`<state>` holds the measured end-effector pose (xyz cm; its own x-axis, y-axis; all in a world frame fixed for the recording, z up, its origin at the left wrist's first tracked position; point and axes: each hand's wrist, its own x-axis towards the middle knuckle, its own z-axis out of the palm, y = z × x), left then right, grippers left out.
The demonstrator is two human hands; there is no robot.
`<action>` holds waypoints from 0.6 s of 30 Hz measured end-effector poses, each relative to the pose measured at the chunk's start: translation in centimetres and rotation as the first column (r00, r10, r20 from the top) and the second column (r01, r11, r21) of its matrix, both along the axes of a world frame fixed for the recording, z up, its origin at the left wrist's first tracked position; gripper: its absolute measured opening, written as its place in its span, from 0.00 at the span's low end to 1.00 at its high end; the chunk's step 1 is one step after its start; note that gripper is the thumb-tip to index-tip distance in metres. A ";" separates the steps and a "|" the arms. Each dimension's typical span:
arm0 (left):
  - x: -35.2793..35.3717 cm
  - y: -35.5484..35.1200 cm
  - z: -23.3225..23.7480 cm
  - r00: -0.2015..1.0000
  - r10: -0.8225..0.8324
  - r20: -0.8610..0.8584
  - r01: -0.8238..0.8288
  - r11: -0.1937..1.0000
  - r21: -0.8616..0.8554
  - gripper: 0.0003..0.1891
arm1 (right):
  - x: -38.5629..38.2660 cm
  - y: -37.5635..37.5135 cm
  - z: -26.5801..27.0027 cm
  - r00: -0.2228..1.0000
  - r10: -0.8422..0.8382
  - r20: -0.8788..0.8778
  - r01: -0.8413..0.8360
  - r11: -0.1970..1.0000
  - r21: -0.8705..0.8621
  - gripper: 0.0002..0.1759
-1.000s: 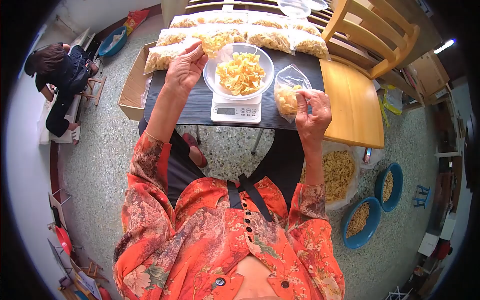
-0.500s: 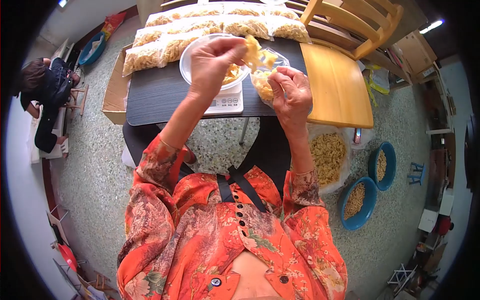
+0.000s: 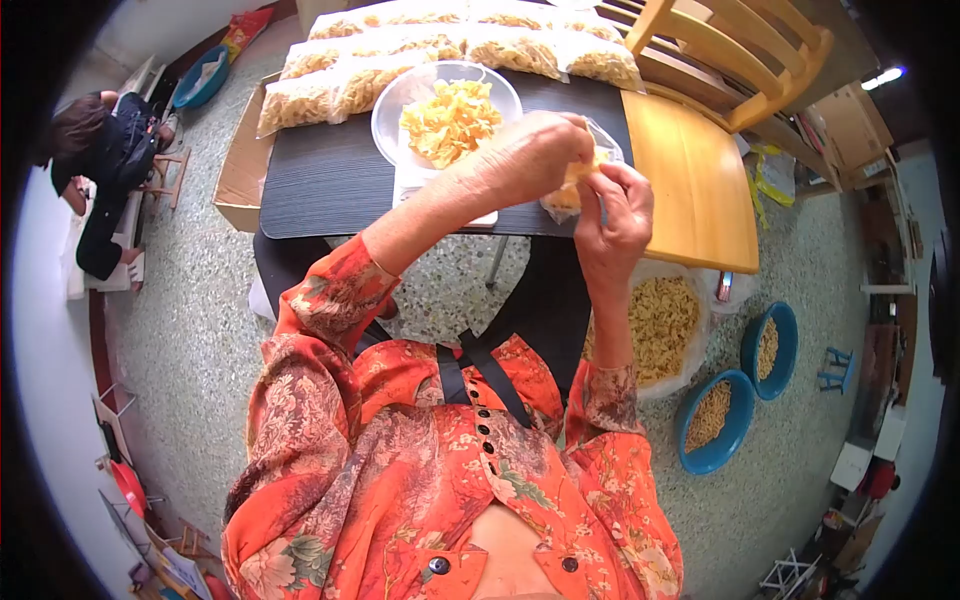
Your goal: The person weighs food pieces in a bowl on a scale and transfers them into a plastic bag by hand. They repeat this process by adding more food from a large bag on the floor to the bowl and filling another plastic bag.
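My left hand (image 3: 545,152) is closed at the mouth of a clear plastic bag (image 3: 562,207), with some yellow dried pieces (image 3: 600,160) showing by its fingertips. Pinching the bag's rim on its right side is my right hand (image 3: 613,215). The bag has more pieces in its lower part. To the left, a translucent round bowl (image 3: 384,122) holds a heap of yellow, curled dried pieces (image 3: 452,118). It stands on a white scale (image 3: 408,188), which my left forearm partly covers.
Filled clear bags (image 3: 380,82) line the back of the dark table (image 3: 320,185). A wooden chair (image 3: 690,180) adjoins it on the right. On the floor are a large open bag of pieces (image 3: 662,325) and two blue basins (image 3: 716,455). Another person (image 3: 125,150) sits far left.
My left hand has moved right, from above the bowl to the bag's mouth, carrying yellow pieces. The bowl's heap is now uncovered. My right hand still grips the bag.
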<state>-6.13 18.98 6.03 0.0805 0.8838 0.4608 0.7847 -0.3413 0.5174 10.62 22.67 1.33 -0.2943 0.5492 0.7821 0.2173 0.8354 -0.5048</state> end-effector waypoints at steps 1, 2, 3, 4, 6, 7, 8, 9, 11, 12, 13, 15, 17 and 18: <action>0.1 0.1 -0.5 0.998 -0.050 0.044 0.048 0.998 0.033 0.08 | 0.2 -0.1 0.0 1.000 0.012 -0.005 -0.012 1.000 0.001 0.09; 0.1 -0.1 -0.7 0.999 -0.035 0.003 0.035 0.999 -0.033 0.10 | 0.4 -0.2 0.0 1.000 0.012 -0.009 -0.012 1.000 -0.002 0.08; 0.3 -0.4 -0.4 0.999 -0.025 -0.037 0.021 0.995 -0.099 0.11 | 0.6 -0.4 -0.1 1.000 0.009 -0.012 -0.009 1.000 -0.005 0.08; 0.4 -0.2 0.1 0.995 -0.065 -0.082 0.047 0.978 -0.204 0.10 | 0.6 -0.6 -0.2 1.000 0.016 -0.018 -0.017 1.000 -0.017 0.06; 0.8 0.6 1.2 0.973 -0.107 -0.206 0.033 0.942 -0.334 0.09 | 0.5 -0.7 -0.5 0.999 0.025 -0.033 -0.025 1.000 -0.015 0.06; 1.0 1.0 1.9 0.932 -0.168 -0.321 0.006 0.892 -0.452 0.07 | 0.5 -0.8 -0.5 0.998 0.027 -0.050 -0.027 1.000 -0.010 0.06; 1.4 1.0 2.5 0.929 -0.163 -0.333 -0.002 0.897 -0.442 0.07 | 0.4 -0.7 -0.4 0.998 0.029 -0.048 -0.029 1.000 -0.008 0.06; 1.5 1.2 2.4 0.929 -0.161 -0.333 -0.002 0.899 -0.439 0.07 | 0.3 -0.5 -0.3 0.999 0.020 -0.044 -0.020 1.000 -0.016 0.06; 1.3 1.7 2.4 0.940 -0.166 -0.298 0.033 0.914 -0.403 0.07 | 0.1 -0.1 -0.1 0.999 0.010 -0.043 -0.010 1.000 -0.018 0.06; 1.0 1.9 2.5 0.946 -0.166 -0.278 0.031 0.902 -0.431 0.10 | 0.1 0.2 0.0 0.999 0.003 -0.043 -0.004 1.000 -0.028 0.06; 0.4 1.9 2.5 0.964 -0.166 -0.208 0.054 0.886 -0.460 0.11 | 0.2 0.4 -0.1 0.999 -0.004 -0.042 0.002 0.999 -0.041 0.05; -1.3 1.6 2.4 0.978 -0.195 -0.067 0.178 0.963 -0.202 0.10 | 0.3 0.4 0.0 0.999 -0.001 -0.040 -0.001 0.999 -0.052 0.05; -3.0 -1.1 4.3 0.971 -0.136 0.195 0.140 0.990 -0.007 0.07 | 0.5 0.3 0.1 0.999 0.010 -0.036 -0.012 0.999 -0.050 0.06; -4.4 -2.3 5.0 0.990 -0.011 0.142 0.022 0.997 -0.076 0.07 | 0.5 0.3 -0.1 1.000 0.004 -0.028 -0.005 0.999 -0.039 0.05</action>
